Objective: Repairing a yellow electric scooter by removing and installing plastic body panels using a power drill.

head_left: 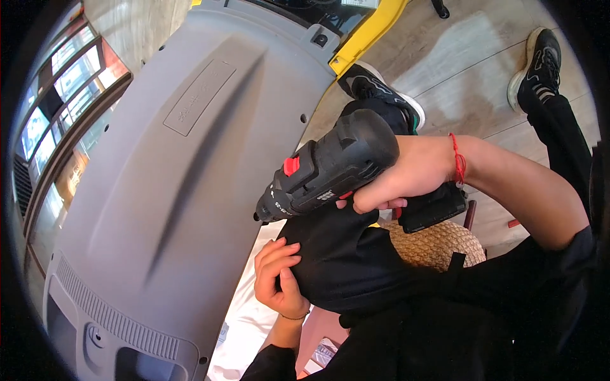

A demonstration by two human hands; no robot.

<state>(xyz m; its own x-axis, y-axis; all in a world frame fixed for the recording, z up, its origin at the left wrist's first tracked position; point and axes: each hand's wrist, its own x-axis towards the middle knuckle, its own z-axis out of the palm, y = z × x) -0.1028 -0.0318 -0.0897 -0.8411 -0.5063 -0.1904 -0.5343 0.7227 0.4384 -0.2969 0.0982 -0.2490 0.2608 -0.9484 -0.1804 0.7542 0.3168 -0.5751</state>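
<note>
From here I see an indoor room, kind unclear: framed panes (77, 81) left of the grey housing (184, 184), plank floor (454, 73) and woven seat (438, 244) to its right.

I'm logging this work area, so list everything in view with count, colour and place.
panel: one, grey, left and centre
power drill: one, black with red parts, centre
edge piece: one, yellow, top, beside the panel
woven seat: one, tan, below the drill
framed glass panes: several, brown frames, far left
white sheet: one, white, under the left forearm
floor: one, pale grey-brown, upper right
shoes: two, black with white soles, upper right
bracelets: two, red and dark, one per wrist
right hand: one, bare, gripping the drill
left hand: one, bare, against black cloth
</note>
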